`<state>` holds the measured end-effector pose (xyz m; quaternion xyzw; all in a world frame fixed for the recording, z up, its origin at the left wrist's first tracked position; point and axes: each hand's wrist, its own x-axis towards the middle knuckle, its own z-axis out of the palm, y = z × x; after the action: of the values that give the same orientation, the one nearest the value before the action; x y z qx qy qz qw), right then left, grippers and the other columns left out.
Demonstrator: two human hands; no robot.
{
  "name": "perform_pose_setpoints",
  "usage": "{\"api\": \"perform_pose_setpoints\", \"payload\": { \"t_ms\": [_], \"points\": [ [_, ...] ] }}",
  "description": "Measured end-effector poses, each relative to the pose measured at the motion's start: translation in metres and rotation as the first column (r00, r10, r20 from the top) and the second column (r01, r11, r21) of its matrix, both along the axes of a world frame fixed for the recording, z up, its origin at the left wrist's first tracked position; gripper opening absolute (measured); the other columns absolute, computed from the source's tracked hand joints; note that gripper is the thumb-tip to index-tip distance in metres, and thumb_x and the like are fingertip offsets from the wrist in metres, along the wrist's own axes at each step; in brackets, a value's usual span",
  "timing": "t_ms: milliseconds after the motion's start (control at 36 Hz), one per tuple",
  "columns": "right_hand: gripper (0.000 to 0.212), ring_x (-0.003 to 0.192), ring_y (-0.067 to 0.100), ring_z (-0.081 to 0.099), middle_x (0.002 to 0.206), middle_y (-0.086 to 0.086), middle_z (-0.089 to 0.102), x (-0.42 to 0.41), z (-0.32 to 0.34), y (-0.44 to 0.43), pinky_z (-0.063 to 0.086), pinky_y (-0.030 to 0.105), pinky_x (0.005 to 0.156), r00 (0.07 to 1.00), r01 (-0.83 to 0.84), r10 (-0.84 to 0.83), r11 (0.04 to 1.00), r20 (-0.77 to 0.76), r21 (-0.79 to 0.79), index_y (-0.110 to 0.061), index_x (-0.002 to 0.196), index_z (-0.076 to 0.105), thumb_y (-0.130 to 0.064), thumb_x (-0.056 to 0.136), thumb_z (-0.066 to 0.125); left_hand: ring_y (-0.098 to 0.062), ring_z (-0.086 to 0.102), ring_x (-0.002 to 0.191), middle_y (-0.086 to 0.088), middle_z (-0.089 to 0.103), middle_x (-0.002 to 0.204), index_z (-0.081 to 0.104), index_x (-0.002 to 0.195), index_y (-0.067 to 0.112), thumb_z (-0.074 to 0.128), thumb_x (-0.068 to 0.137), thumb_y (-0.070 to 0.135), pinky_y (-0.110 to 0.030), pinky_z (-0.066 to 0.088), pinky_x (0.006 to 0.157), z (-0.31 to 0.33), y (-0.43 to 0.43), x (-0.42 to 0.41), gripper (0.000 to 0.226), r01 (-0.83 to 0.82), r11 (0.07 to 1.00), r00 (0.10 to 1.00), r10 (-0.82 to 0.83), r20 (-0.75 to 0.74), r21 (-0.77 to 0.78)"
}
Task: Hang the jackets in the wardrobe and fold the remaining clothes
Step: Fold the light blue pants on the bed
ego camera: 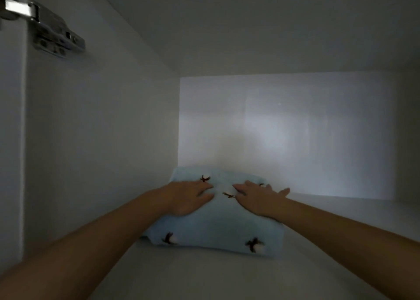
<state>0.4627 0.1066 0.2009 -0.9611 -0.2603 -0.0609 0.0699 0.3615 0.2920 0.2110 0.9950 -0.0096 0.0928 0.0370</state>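
Observation:
A folded light-blue garment (218, 229) with small dark and white motifs lies flat on the white wardrobe shelf (341, 243), toward the left side and close to the back panel. My left hand (188, 197) rests flat on its top left part, fingers straight and pointing right. On the top right part my right hand (259, 196) presses down, fingers spread and straight. Both forearms reach in from the bottom corners. No jacket is in view.
The compartment is a white box: a left side wall (102, 140), a back panel (284, 129) and a ceiling panel. A metal door hinge (52, 36) is fixed to the left wall at the upper left. Bare shelf extends to the right of the garment.

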Motion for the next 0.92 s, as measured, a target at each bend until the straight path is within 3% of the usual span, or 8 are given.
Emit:
{"api": "perform_pose_setpoints", "payload": {
  "t_ms": [83, 194, 306, 417, 667, 778, 917],
  "points": [
    [0.063, 0.144, 0.042, -0.003, 0.161, 0.0, 0.003, 0.019, -0.002, 0.024, -0.015, 0.076, 0.098, 0.995, 0.082, -0.074, 0.991, 0.07, -0.108, -0.045, 0.149, 0.008, -0.07, 0.091, 0.011, -0.016, 0.021, 0.144, 0.004, 0.016, 0.159, 0.021, 0.151, 0.03, 0.019, 0.1, 0.052, -0.034, 0.014, 0.118, 0.0, 0.017, 0.026, 0.055, -0.035, 0.999, 0.999, 0.035, -0.024, 0.03],
    [0.07, 0.145, 0.04, 0.003, 0.159, 0.012, 0.016, 0.046, -0.003, 0.052, -0.023, 0.071, 0.097, 0.982, 0.135, -0.103, 0.969, 0.155, -0.208, -0.04, 0.151, 0.006, -0.072, 0.088, 0.007, -0.018, 0.018, 0.145, 0.002, 0.015, 0.16, 0.02, 0.15, 0.03, 0.019, 0.101, 0.05, -0.034, 0.012, 0.117, -0.004, 0.042, 0.055, 0.053, -0.062, 0.997, 0.998, 0.062, -0.015, 0.043],
    [0.074, 0.144, 0.036, 0.016, 0.154, 0.009, 0.031, 0.07, -0.002, 0.074, -0.026, 0.068, 0.099, 0.99, 0.103, -0.074, 0.962, 0.122, -0.254, -0.034, 0.152, 0.004, -0.07, 0.087, 0.003, -0.026, 0.011, 0.146, -0.003, 0.008, 0.161, 0.014, 0.151, 0.036, 0.017, 0.101, 0.052, -0.039, 0.009, 0.117, -0.008, 0.07, 0.082, 0.053, -0.107, 0.992, 0.994, 0.109, -0.029, 0.069],
    [0.077, 0.144, 0.034, 0.018, 0.152, 0.008, 0.035, 0.093, -0.002, 0.093, -0.026, 0.069, 0.098, 0.995, 0.097, -0.086, 0.965, 0.056, -0.243, -0.032, 0.152, 0.001, -0.072, 0.086, 0.002, -0.031, 0.008, 0.146, -0.007, 0.005, 0.161, 0.01, 0.151, 0.038, 0.015, 0.1, 0.054, -0.042, 0.006, 0.118, -0.012, 0.091, 0.11, 0.053, -0.166, 0.982, 0.986, 0.168, -0.02, 0.085],
    [0.075, 0.146, 0.036, 0.006, 0.16, 0.014, 0.007, 0.145, -0.005, 0.113, -0.004, 0.067, 0.111, 0.978, 0.108, -0.115, 0.993, -0.172, -0.05, -0.04, 0.15, -0.009, -0.073, 0.088, 0.018, -0.029, 0.01, 0.146, -0.008, 0.008, 0.16, 0.013, 0.149, 0.041, 0.019, 0.099, 0.056, -0.041, 0.008, 0.118, -0.02, 0.119, 0.163, 0.053, -0.163, 0.986, 0.987, 0.163, 0.015, 0.033],
    [0.071, 0.145, 0.042, 0.004, 0.158, 0.023, -0.006, 0.151, -0.009, 0.113, 0.004, 0.062, 0.114, 0.976, 0.098, -0.092, 0.995, -0.197, 0.023, -0.039, 0.15, -0.007, -0.067, 0.092, 0.022, -0.026, 0.006, 0.147, -0.008, 0.006, 0.16, 0.013, 0.149, 0.044, 0.022, 0.096, 0.062, -0.042, 0.007, 0.119, -0.022, 0.133, 0.174, 0.057, -0.155, 0.988, 0.988, 0.155, 0.005, -0.022],
    [0.066, 0.145, 0.04, -0.003, 0.157, 0.021, -0.012, 0.149, -0.009, 0.113, 0.003, 0.062, 0.114, 0.982, 0.078, -0.066, 0.995, -0.174, 0.062, -0.038, 0.151, -0.001, -0.06, 0.095, 0.025, -0.024, 0.006, 0.147, -0.007, 0.006, 0.16, 0.012, 0.149, 0.044, 0.021, 0.095, 0.063, -0.042, 0.007, 0.119, -0.027, 0.139, 0.18, 0.058, -0.141, 0.989, 0.989, 0.143, 0.028, -0.053]
  ]
}}
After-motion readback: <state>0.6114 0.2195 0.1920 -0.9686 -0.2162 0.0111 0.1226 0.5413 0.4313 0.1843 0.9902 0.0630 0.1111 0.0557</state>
